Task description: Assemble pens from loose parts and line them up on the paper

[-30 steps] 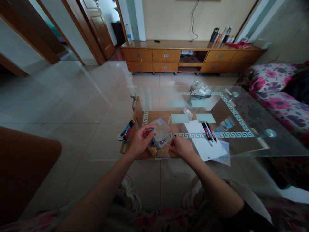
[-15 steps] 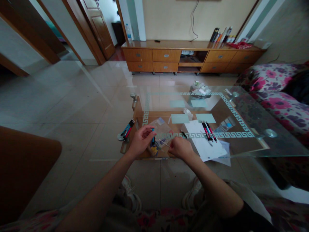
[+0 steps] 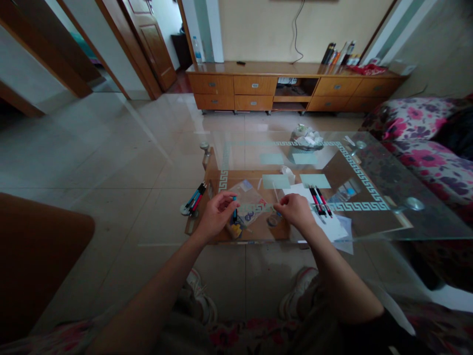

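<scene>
My left hand [image 3: 218,212] pinches a short blue pen barrel [image 3: 234,209] upright over the glass table. To its right, my right hand [image 3: 293,209] has its fingers closed on a thin pale stick [image 3: 276,191] that points up and away. Beneath and between the hands lie a clear plastic bag [image 3: 247,195] and a small yellow item [image 3: 235,230]. Several blue, black and red pens [image 3: 195,198] rest in a bundle left of my left hand. More red, blue and black pens [image 3: 320,201] lie right of my right hand, over white paper [image 3: 334,229].
The glass table [image 3: 436,222] has a patterned border. A basket of crumpled white material [image 3: 306,138] is at its far side. Beyond is a wooden cabinet [image 3: 254,85] with bottles and cans on top. A floral sofa [image 3: 414,118] stands at right.
My right hand has moved right and slightly away, from beside the bag to the paper's left edge. The pale stick now points up instead of toward the blue barrel. My left hand stays put.
</scene>
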The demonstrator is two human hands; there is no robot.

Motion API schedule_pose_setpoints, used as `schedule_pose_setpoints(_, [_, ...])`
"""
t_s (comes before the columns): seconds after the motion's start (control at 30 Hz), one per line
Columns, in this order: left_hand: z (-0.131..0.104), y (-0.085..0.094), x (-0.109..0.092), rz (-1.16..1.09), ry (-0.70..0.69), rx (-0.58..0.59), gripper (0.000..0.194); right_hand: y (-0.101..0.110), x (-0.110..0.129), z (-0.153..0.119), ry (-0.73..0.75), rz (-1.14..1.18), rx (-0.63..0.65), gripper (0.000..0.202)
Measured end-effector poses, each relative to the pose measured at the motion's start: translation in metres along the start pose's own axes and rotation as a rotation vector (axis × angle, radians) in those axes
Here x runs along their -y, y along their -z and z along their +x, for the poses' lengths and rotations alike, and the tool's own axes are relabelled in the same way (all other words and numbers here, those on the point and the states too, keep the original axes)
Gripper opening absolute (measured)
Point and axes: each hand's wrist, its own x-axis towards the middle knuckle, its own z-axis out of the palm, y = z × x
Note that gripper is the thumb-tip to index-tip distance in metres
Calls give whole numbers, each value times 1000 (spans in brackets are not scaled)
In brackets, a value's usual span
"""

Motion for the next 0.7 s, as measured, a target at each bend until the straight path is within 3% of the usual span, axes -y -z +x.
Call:
schedule_pose_setpoints(0.13, [-1, 1, 0, -5, 1, 0, 28, 7, -18, 12, -58, 7, -27, 23])
schedule_pose_setpoints(0.33, [-2, 0, -3, 2, -6, 10, 27, -3, -13, 11, -46, -54, 36, 21])
schedule_pose_setpoints(0.53, [-1, 1, -5, 12, 7, 17, 29, 4, -14, 10, -58, 1, -2, 22])
schedule_pose_setpoints(0.7, [-1, 0, -4, 18, 11, 21, 28, 14, -21, 12, -102, 99, -109, 23])
